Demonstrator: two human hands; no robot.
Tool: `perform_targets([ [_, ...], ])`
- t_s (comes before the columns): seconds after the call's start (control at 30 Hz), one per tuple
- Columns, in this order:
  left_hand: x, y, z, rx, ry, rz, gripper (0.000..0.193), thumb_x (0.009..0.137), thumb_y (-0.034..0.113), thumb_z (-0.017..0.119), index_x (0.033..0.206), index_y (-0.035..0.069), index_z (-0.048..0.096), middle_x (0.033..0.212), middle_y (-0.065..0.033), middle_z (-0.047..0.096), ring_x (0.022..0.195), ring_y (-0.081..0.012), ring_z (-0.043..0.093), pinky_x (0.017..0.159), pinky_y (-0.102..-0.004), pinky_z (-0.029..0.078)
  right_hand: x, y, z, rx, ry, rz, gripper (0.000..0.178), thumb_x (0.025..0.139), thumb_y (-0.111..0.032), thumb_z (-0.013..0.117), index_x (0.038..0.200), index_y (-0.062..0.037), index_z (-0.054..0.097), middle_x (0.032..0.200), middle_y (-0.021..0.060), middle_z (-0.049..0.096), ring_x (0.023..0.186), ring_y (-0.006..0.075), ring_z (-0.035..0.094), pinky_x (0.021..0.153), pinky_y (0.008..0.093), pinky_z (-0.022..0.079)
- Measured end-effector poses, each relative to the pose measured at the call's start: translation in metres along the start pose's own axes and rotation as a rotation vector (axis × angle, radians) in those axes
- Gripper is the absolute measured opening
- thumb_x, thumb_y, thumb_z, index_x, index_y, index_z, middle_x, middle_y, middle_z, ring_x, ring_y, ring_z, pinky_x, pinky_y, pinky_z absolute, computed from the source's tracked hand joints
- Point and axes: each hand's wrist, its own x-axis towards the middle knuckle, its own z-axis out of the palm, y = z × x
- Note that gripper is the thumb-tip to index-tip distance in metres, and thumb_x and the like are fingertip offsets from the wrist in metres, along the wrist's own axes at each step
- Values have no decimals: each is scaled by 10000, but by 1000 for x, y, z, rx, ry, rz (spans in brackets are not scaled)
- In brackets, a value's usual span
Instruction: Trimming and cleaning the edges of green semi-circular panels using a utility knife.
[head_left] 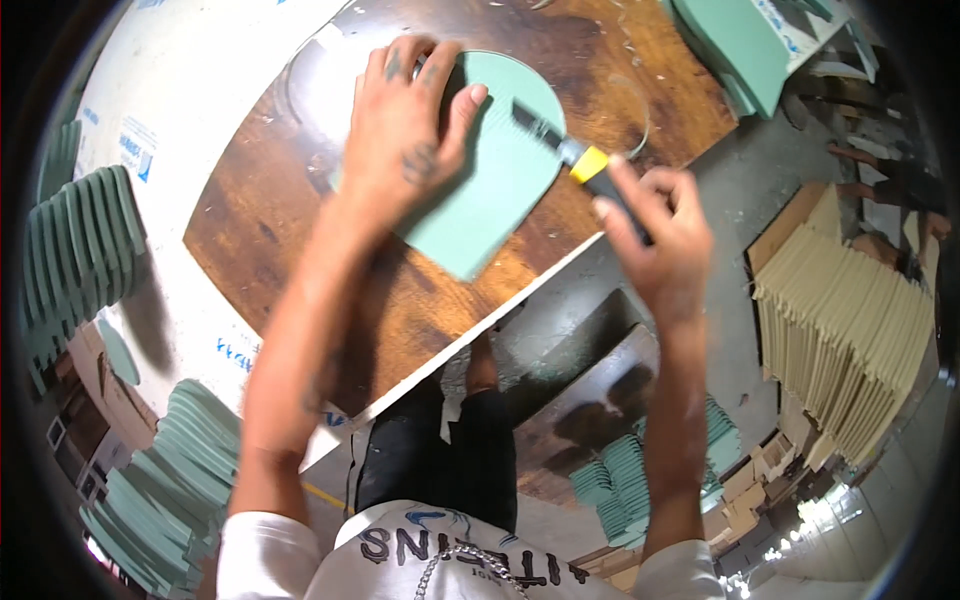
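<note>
Left and right hands at a round-topped green panel (500, 180) on the brown wood-grain desk (420, 320). The panel lies flat, near the desk's pale front edge. Its long axis runs obliquely, from the straight end at lower left to the rounded end at upper right, partly beneath the left arm.

The left hand (405, 125) rests palm down over the panel's upper left part, fingers bent and thumb held apart from them; whether the fingers close on the small dark object beneath them cannot be told. The right hand (665, 230), out beyond the front edge, is closed round the handle of a utility knife (594, 165) with a yellow collar, index finger laid along it.

The key relation is crosswise: the knife points up and left, its blade overlapping the panel's right-hand curve, roughly square to the long axis. Contact between blade and panel cannot be determined. The panel lies to the left of the right hand; the left hand is the nearer, directly over it.
</note>
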Motion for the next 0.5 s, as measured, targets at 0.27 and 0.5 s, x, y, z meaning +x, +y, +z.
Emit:
perform_targets([
  [0.27,-10,32,17,114,64,-254,487,1051,385,548,1200,-73,619,1131,-225,575,1041,-344,495,935,-597,406,-59,-42,8,-158,83,142,451,837,-202,851,1263,-148,713,1008,52,524,721,190,600,596,342,542],
  [0.5,-3,27,17,201,152,-172,297,1008,198,585,1157,-59,606,1100,-240,566,1033,-353,505,915,-505,401,-38,-21,11,-192,97,49,419,860,-224,837,1253,-146,717,1016,50,515,714,189,592,583,340,536],
])
